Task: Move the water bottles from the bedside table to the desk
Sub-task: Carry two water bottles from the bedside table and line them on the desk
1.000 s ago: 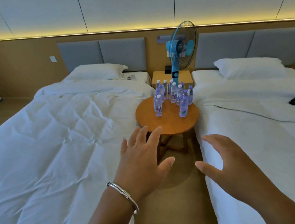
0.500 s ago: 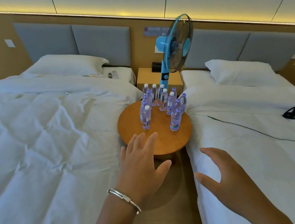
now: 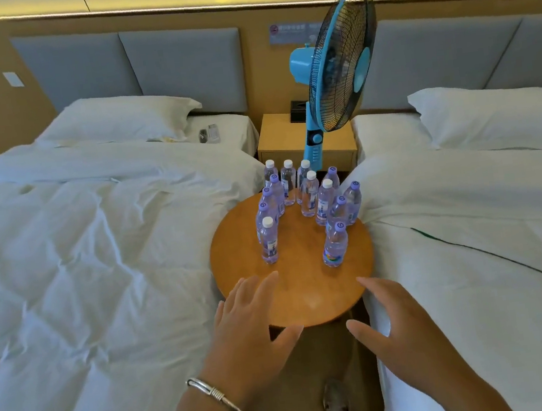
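Both hands out in front, palms down, holding nothing. Left hand: fingers straight and loosely spread, tips over the near edge of the round wooden table; cannot tell if they touch the top. Silver bangle on that wrist. Right hand: fingers relaxed, slightly bent, thumb out to the side, at the table's near right rim beside the right bed.

Water bottles: a cluster of about a dozen, upright, on the far half of the table, well apart from both hands. Nearest two stand at front left and front right of the group.

Blue standing fan behind the table. Left bed alongside.
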